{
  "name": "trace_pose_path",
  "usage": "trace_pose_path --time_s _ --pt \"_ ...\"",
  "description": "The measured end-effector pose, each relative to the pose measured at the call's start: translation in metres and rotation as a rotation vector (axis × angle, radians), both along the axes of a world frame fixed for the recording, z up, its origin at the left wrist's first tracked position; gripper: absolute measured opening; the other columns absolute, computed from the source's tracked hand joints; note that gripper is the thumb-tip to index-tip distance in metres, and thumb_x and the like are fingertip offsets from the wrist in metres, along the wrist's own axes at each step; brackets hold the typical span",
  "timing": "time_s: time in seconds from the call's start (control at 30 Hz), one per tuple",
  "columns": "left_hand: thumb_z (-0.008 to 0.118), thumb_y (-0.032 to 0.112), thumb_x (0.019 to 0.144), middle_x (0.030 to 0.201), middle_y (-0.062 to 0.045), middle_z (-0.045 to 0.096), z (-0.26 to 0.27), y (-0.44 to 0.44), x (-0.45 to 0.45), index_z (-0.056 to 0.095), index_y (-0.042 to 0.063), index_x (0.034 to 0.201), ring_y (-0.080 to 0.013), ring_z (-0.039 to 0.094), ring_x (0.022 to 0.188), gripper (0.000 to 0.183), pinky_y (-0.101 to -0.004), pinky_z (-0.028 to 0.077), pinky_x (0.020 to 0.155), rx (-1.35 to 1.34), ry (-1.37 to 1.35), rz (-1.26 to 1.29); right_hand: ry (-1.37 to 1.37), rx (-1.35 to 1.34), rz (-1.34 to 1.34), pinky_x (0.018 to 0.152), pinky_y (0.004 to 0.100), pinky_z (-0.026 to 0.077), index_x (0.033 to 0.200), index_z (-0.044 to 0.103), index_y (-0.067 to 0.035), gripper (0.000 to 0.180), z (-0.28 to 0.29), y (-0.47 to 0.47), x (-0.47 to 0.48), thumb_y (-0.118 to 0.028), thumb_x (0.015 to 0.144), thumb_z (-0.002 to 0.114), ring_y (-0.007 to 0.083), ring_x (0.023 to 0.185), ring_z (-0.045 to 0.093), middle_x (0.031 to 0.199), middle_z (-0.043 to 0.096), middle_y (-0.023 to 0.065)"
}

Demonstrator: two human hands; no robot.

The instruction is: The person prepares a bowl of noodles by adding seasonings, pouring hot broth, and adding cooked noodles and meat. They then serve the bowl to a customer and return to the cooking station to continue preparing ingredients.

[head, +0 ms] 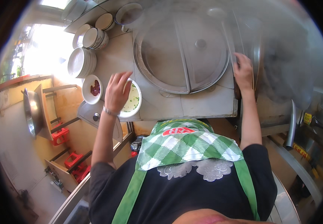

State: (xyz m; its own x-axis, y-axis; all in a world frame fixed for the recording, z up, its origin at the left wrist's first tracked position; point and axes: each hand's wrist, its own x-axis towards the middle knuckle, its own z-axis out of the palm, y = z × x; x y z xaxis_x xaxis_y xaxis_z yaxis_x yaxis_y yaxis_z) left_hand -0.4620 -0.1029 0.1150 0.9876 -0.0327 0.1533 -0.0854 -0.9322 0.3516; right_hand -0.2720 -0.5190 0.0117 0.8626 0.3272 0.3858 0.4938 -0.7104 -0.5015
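Observation:
My left hand (118,91) is over the left rim of a white bowl (139,98) of pale soup with chopped green herbs, its fingers apart; whether it touches the rim cannot be told. Beside it a white bowl (86,89) holds dark red meat pieces. In front of me steams a large round pot (161,61), its right half covered by a half-moon metal lid (209,61). Right of the pot, my right hand (243,70) is at the handle of a long ladle (228,36); steam blurs the ladle, and the grip is unclear.
Stacked white plates (79,63), stacked bowls (93,38) and an enamel mug (128,15) stand at the back left. Another half-moon lid (90,107) lies partly behind my left wrist. Steam veils a large vessel (258,56) at the right. Red stools (60,135) are below left.

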Motion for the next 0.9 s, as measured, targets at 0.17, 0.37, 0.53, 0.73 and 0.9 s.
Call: trace_pose_path --time_s 0.17,0.37,0.53,0.73,0.9 --pt "0.053 0.011 0.079 0.109 -0.009 0.056 -0.033 -0.008 0.196 0.058 0.007 0.104 -0.0268 0.051 0.103 0.026 -0.0381 0.043 0.089 0.275 -0.093 -0.393 0.257 -0.013 -0.468 0.074 0.0313 0.050 0.112 0.057 -0.005 0.030 0.030 -0.126 -0.108 0.002 0.083 0.054 0.0213 0.084 0.061 0.101 0.060 0.0109" --pt "0.049 0.014 0.083 0.118 -0.007 0.056 -0.103 -0.025 0.351 0.060 0.010 0.106 -0.0226 0.052 0.109 0.026 -0.0356 0.043 0.090 0.857 0.215 -0.536 0.504 -0.089 -0.740 0.072 0.0337 0.048 0.120 0.051 -0.004 0.036 -0.008 -0.183 -0.208 -0.010 0.086 0.059 0.0215 0.077 0.059 0.106 0.060 0.0128" --pt "0.048 0.016 0.085 0.116 -0.005 0.058 -0.148 -0.009 0.368 0.062 0.011 0.104 -0.0210 0.053 0.110 0.024 -0.0357 0.043 0.089 0.882 0.376 -0.409 0.424 -0.178 -0.742 0.074 0.0371 0.047 0.118 0.053 -0.004 0.033 -0.027 -0.164 -0.234 -0.015 0.088 0.057 0.0260 0.079 0.059 0.100 0.062 0.0151" --pt "0.049 0.015 0.084 0.103 -0.005 0.065 -0.135 0.037 0.316 0.065 0.011 0.095 -0.0210 0.059 0.102 0.019 -0.0357 0.044 0.087 0.944 0.330 -0.440 0.450 -0.206 -0.727 0.075 0.0404 0.047 0.114 0.056 -0.003 0.030 -0.028 -0.144 -0.207 -0.022 0.090 0.055 0.0334 0.085 0.060 0.091 0.064 0.0179" --pt "0.051 0.014 0.083 0.090 -0.005 0.067 -0.106 0.033 0.268 0.064 0.013 0.092 -0.0205 0.062 0.096 0.016 -0.0337 0.044 0.084 0.946 0.402 -0.614 0.438 -0.287 -0.666 0.082 0.0412 0.044 0.112 0.056 -0.002 0.034 -0.030 -0.133 -0.187 -0.029 0.090 0.055 0.0356 0.098 0.055 0.103 0.061 0.0182"
